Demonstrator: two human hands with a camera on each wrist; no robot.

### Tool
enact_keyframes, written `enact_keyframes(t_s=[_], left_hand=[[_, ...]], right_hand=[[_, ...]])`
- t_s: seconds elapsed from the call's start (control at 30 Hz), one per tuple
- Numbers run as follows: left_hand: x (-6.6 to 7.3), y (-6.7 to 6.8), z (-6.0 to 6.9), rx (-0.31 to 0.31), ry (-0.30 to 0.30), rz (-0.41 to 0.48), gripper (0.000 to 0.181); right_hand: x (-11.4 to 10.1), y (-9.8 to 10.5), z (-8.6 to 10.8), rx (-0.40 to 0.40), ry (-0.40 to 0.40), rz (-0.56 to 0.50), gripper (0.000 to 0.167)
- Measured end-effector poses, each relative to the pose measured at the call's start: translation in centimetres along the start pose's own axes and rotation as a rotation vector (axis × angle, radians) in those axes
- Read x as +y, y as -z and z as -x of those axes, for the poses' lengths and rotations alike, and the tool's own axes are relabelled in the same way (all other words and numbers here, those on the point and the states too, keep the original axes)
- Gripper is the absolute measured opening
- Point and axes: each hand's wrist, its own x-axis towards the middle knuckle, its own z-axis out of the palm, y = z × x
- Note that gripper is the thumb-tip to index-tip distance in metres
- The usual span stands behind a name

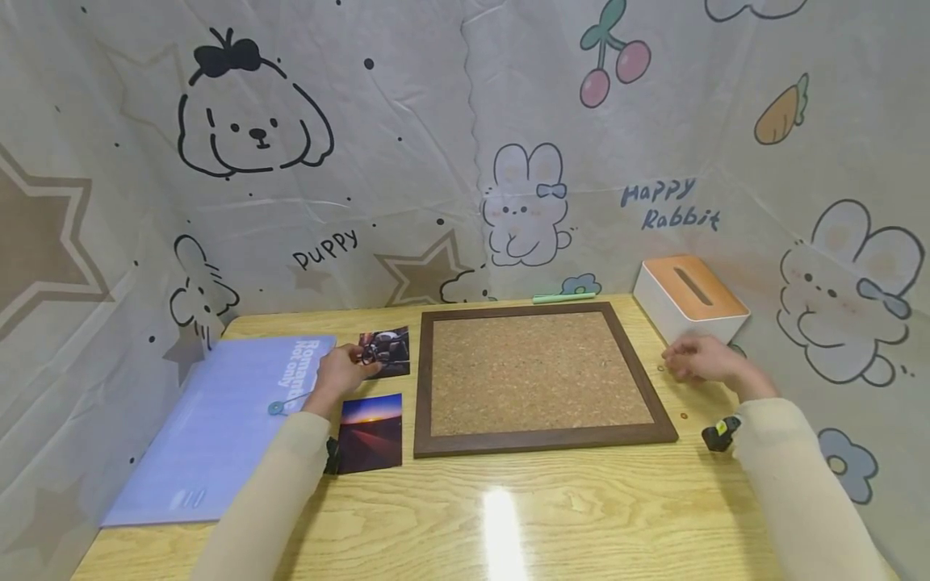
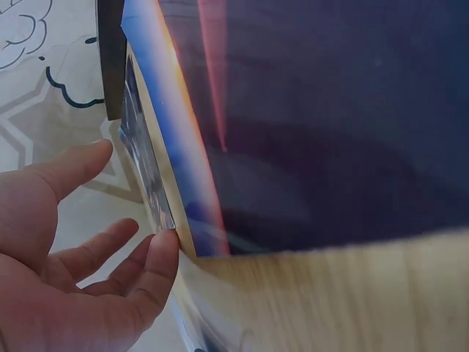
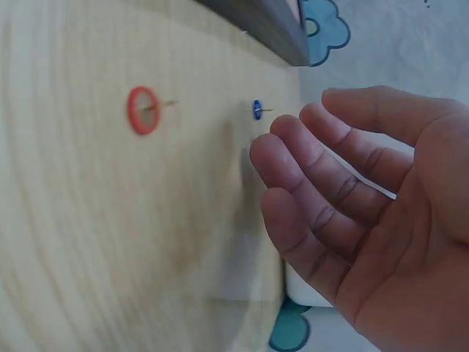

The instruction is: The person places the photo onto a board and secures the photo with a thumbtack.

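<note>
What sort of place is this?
Likely a desk or craft nook, perhaps staged: a wood-grain tabletop against cartoon-printed sheeting, set with a framed cork board and, beside it, a sunset photo.

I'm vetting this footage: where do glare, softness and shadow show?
Head view: bright glare streak on the table below the corkboard; left wrist view: the sunset photo looks dark and soft; right wrist view: red thumbtack slightly blurred, soft shadow beside the right hand.
</note>
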Motion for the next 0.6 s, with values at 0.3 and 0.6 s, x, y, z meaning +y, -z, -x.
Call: enact_keyframes(t_s=[0.3,0.6], left_hand=[[0.3,-0.7,-0.3,0.042,-0.012,-0.086,0.062],[0.1,-0.6,-0.3,0.043,-0.035,-0.078,0.061]], right_hand=[[0.8,-0.8,-0.7,0.045,-0.048,0.030,0.033],[1.0,-1.3,-1.3,0.076,-0.050,0.073,0.024]])
